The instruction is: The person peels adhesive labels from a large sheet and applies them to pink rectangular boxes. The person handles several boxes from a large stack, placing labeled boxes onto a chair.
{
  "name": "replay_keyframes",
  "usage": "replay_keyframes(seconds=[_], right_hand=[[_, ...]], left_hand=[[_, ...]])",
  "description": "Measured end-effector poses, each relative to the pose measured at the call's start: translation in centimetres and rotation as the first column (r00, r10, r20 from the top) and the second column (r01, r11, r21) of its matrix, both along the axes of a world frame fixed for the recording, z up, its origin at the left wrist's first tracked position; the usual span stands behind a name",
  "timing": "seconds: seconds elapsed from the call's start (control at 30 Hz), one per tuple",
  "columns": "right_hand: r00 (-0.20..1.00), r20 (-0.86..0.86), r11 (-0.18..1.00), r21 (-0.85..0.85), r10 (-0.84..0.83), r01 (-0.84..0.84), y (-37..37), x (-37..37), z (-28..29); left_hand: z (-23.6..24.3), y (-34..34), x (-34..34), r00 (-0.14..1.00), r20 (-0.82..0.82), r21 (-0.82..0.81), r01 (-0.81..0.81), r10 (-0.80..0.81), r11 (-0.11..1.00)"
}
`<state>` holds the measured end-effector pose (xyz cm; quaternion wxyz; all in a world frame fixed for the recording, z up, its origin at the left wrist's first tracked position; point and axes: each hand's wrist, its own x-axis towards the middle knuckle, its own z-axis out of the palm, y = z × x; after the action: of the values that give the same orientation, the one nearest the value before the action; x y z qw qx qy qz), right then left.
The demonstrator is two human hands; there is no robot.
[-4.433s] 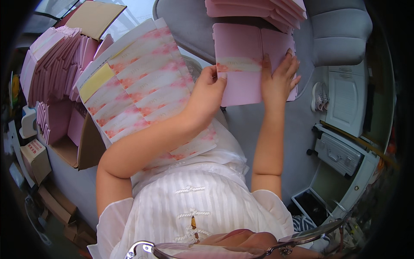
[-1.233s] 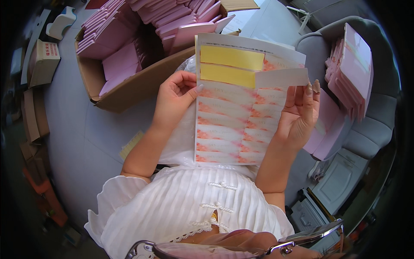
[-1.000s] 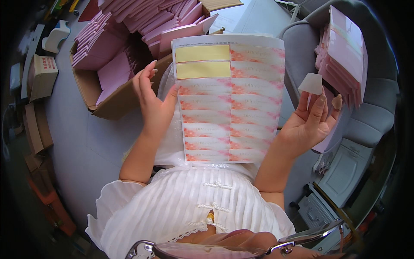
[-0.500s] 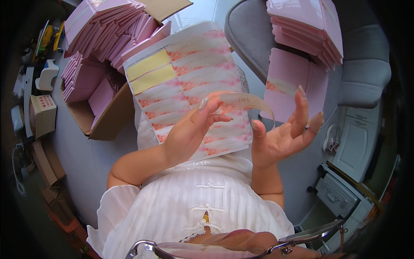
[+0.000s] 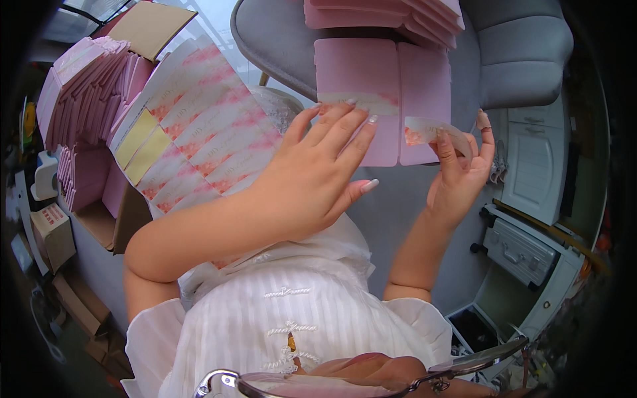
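A pink folded card or flat box (image 5: pixel 358 63) lies opened out on the grey chair, with a printed label strip (image 5: pixel 381 103) across its left panel. My left hand (image 5: pixel 325 159) reaches over that panel, fingers stretched and thumb apart, with its fingertips at the strip's left end. Whether they press on it I cannot tell. My right hand (image 5: pixel 458 159) pinches a loose curled label (image 5: pixel 424 131), white with an orange-pink print, between thumb and fingers over the right panel. On my lap rests the label sheet (image 5: pixel 212 113), with two bare yellow patches (image 5: pixel 147 156) where its backing shows.
More pink pieces (image 5: pixel 391 14) are stacked farther back on the grey chair (image 5: pixel 279 40). At left, a cardboard box (image 5: pixel 133 222) holds several pink pieces, with a pile (image 5: pixel 86 93) beyond. A white cabinet (image 5: pixel 531 166) and silver case (image 5: pixel 521 252) stand at right.
My view has swung right. The label, earlier stretched between both hands above the sheet, is now only in my right hand. My left hand has let go and moved to the opened pink piece.
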<state>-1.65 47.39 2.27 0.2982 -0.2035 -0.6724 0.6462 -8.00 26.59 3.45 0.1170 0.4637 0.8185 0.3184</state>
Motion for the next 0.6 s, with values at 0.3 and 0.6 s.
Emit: replay_keyframes(seconds=[0.3, 0.6], right_hand=[[0.993, 0.087, 0.996, 0.040, -0.078, 0.074, 2.6, -2.2, -2.0], [0.982, 0.140, 0.974, 0.203, -0.125, 0.095, 2.5, -3.1, -3.6]], left_hand=[[-4.9, 4.8, -2.1, 0.953, -0.290, -0.136, 0.051, -0.089, 0.989], [-5.1, 5.0, -2.5, 0.971, -0.236, -0.087, 0.023, -0.043, 0.996]])
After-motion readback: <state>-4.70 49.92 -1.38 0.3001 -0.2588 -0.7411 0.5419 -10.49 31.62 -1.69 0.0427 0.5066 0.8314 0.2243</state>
